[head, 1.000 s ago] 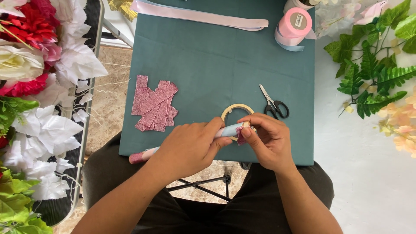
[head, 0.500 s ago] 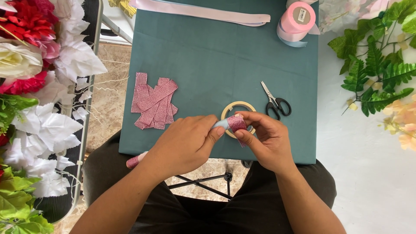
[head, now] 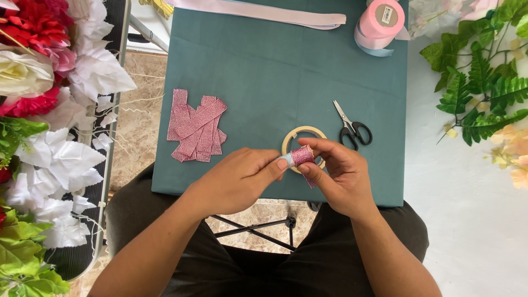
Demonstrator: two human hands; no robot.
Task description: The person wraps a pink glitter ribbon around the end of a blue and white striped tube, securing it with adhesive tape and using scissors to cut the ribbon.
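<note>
Nearest to me, my left hand (head: 234,179) and right hand (head: 335,173) meet over the near edge of the teal mat (head: 264,60), and both are closed on the same small piece: a strip of glittery pink ribbon (head: 302,157) wound around a pale, slim core. A second ago that spot showed mostly the pale blue-white surface with a long pink tail running back under my left wrist; half a second ago a little pink had appeared at the fingertips; now the pink covers the middle in a snug band and the tail behind my left wrist is no longer visible. I judge the wrap has advanced by a turn or so, with the left thumb and forefinger pinching the pale end while the right fingers press the pink layer down. What the core is I cannot tell, since my fingers hide most of it; it may be folded ribbon. Just behind the hands lies a roll of tape (head: 302,140), partly covered by my right fingers, and beside it the black-handled scissors (head: 352,127), unmoved. Further left sits the fan of cut pink strips (head: 197,132), unchanged. At the far edge rest the pink ribbon spool (head: 381,21) and a long pale ribbon length (head: 258,10).
</note>
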